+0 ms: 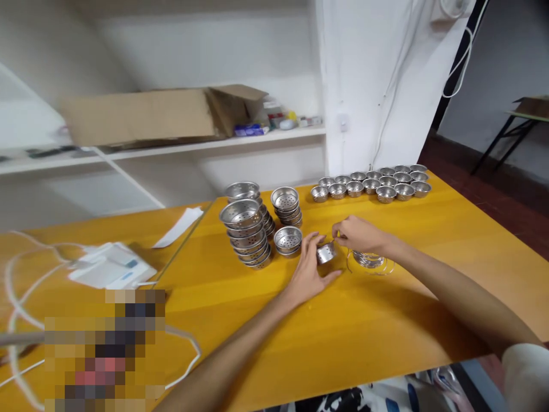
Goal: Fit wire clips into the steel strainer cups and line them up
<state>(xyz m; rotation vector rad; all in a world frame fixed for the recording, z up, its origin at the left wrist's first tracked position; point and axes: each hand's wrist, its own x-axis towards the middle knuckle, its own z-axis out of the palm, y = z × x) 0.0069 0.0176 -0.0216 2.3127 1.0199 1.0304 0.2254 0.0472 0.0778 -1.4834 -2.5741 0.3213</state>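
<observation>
My left hand [309,269] grips a small perforated metal strainer cup [326,252] just above the yellow table [351,332], tilted on its side. My right hand [358,233] is closed in a pinch at the cup's upper rim, on something thin that I cannot make out. Right below my right hand lies a heap of thin wire rings [369,261]. Stacks of the same strainer cups [246,232] stand left of my hands, with a short stack [287,240] closest to my left hand.
Rows of single strainer cups [372,183] sit at the table's far right. A white device with cables [112,266] and a paper strip [179,226] lie at the left. A cardboard box [146,117] lies on the wall shelf behind.
</observation>
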